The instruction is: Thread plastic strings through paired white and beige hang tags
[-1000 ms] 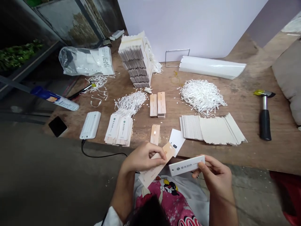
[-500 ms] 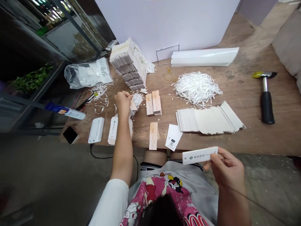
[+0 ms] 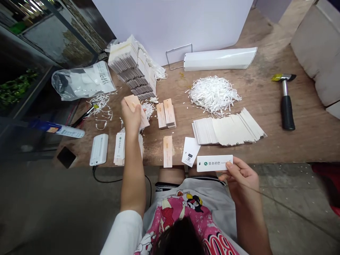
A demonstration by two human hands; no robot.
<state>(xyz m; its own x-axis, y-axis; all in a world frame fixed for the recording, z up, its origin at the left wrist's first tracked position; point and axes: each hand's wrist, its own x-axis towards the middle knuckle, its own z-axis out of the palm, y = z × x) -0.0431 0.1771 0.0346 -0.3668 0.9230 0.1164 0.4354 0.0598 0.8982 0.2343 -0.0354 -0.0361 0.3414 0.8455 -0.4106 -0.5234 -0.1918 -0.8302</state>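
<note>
My left hand (image 3: 130,117) is closed on a peach-coloured hang tag (image 3: 132,101) above the left part of the table; whether more than one tag is in it I cannot tell. Beneath it lie small white bits (image 3: 148,109) and white printed tags (image 3: 119,145). Near the front edge, my right hand (image 3: 243,177) pinches a white hang tag (image 3: 214,163) by its right end, print facing up, punched hole at the left. A single peach tag (image 3: 167,151) and a white card with a code (image 3: 190,151) lie between my hands.
Stacked tag bundles (image 3: 135,67) stand at the back left. A pile of white strings (image 3: 214,95) lies behind a row of pale cards (image 3: 228,129). Peach tag stacks (image 3: 166,115), a hammer (image 3: 287,106), a white power bank (image 3: 99,149) and a plastic bag (image 3: 82,83) share the table.
My left hand has lifted and turned the peach tag, so its broad face shows. My right hand has levelled the white tag and brought it closer to the table edge. The view has shifted.
</note>
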